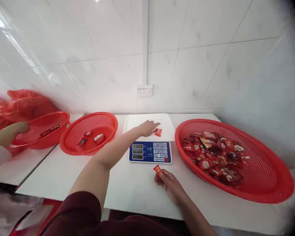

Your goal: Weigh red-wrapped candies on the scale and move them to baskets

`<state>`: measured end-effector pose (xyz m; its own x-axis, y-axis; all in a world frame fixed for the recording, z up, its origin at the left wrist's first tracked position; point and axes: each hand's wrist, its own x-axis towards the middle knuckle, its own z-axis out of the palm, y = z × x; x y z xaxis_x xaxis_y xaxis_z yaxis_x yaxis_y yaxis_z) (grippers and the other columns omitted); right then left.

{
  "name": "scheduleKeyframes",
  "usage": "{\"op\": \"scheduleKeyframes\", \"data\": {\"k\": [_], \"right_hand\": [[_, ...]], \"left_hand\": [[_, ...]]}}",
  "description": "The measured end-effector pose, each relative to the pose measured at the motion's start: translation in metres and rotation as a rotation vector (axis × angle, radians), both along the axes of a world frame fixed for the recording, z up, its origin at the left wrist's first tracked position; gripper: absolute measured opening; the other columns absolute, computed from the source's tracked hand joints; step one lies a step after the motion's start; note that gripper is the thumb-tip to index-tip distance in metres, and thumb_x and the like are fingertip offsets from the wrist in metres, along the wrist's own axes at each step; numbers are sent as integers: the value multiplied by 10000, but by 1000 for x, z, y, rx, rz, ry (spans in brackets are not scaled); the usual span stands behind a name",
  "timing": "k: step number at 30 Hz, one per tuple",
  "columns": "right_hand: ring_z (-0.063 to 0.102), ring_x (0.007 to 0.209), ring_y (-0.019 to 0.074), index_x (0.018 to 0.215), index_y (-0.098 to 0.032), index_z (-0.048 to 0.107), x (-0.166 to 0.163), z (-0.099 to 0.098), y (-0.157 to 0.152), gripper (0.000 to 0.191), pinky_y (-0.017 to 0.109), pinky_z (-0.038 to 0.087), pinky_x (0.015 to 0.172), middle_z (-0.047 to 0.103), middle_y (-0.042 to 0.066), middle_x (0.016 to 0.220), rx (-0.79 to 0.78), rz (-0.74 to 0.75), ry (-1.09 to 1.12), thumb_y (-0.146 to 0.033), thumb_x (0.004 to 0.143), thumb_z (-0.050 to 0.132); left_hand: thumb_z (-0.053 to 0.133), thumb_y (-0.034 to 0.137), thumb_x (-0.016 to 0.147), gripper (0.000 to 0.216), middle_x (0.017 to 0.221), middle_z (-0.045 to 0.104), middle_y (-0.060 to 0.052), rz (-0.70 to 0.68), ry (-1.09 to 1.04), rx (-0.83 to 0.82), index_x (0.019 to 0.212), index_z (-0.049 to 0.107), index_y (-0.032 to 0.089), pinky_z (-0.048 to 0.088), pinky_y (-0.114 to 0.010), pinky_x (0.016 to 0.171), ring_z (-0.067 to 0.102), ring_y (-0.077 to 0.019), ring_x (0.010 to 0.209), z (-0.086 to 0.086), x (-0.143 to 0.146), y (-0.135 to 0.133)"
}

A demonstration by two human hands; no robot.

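My left hand (147,128) reaches over the white weighing pan (135,119) of a digital scale, palm down with its fingers stretched out. Beside its fingertips lies a red wrapped candy (158,132); another piece is partly hidden under the fingers, and I cannot tell whether they touch it. Over the table in front of the scale, my right hand (170,185) pinches a red wrapped candy (157,169) between thumb and fingers. The scale's blue keypad panel (150,152) faces me. At the right, a large red basket (265,164) contains many red-wrapped candies (213,155).
A smaller red basket (88,118) left of the scale holds a few wrapped pieces. Farther left, another person's gloved hand (12,131) reaches into a red basket (49,118). Red bags (27,105) stand behind it. A tiled wall with a socket (145,90) borders the table.
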<state>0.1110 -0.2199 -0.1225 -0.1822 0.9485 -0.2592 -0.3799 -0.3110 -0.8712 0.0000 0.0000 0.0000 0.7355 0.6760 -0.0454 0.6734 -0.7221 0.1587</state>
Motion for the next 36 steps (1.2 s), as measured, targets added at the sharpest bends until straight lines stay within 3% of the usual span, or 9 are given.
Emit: {"op": "scheduleKeyframes", "data": {"k": [8, 11, 15, 19, 22, 25, 30, 33, 36], "right_hand": [[540, 688, 154, 757, -184, 599, 1, -1, 4, 375, 277, 407, 667, 602, 18, 724, 19, 96, -30, -553, 715, 651], [535, 694, 147, 763, -186, 615, 1, -1, 4, 343, 267, 406, 666, 599, 13, 728, 22, 103, -11, -524, 728, 657], [540, 705, 151, 777, -187, 630, 2, 0, 2, 342, 265, 415, 667, 599, 16, 731, 9, 61, -8, -522, 715, 670], [546, 704, 163, 766, -188, 635, 2, 1, 1, 356, 275, 428, 666, 607, 23, 733, -7, 43, -27, -531, 686, 691], [544, 705, 155, 761, -187, 639, 3, 0, 1, 339, 267, 430, 666, 613, 24, 736, -17, 47, -21, -515, 694, 693], [546, 713, 156, 764, -184, 645, 5, -4, 1, 345, 267, 436, 667, 617, 28, 743, -24, 43, -28, -519, 696, 690], [547, 724, 160, 765, -180, 654, 4, -5, -1, 344, 278, 443, 683, 615, 33, 748, 11, 78, -101, -519, 706, 678], [551, 698, 166, 761, -178, 655, -2, 3, 1, 378, 286, 446, 660, 620, 36, 730, 41, 95, -203, -552, 702, 657], [555, 667, 170, 763, -178, 648, -6, 25, 14, 416, 289, 444, 639, 628, 38, 710, 143, 122, -365, -589, 719, 604]], "left_hand": [[440, 205, 823, 427, 1213, 488, -108, 273, -125, 51, 1244, 369, 197, 452, -318, 798, 561, -218, 1009, 1, 6, -12], [469, 340, 843, 308, 1101, 540, -74, 306, -125, 7, 1126, 466, 219, 470, -303, 737, 596, -202, 915, -8, 22, -22], [467, 492, 834, 403, 1133, 513, -109, 325, -109, 6, 1107, 505, 197, 473, -369, 759, 590, -264, 958, -16, 33, -28], [474, 385, 852, 342, 1136, 509, -152, 338, -59, -7, 1078, 549, 140, 476, -376, 759, 595, -284, 968, -12, 34, -27], [480, 269, 853, 248, 1094, 539, -145, 349, -33, 4, 1031, 580, 128, 468, -339, 779, 602, -256, 961, 1, 27, -24], [416, 279, 891, 248, 1076, 555, -115, 411, -48, 69, 1035, 576, 155, 464, -303, 774, 606, -220, 938, 23, -1, -20], [325, 264, 921, 294, 1142, 521, -140, 668, -48, 221, 1083, 542, 150, 475, -331, 698, 615, -237, 887, 56, -96, -23], [343, 272, 912, 295, 1064, 566, -153, 798, -34, 261, 991, 592, 135, 484, -365, 671, 619, -267, 853, 56, -149, -36], [445, 335, 878, 290, 1060, 594, -158, 831, -61, 316, 1050, 585, 148, 490, -397, 728, 556, -327, 1020, 34, -173, -59]]}}
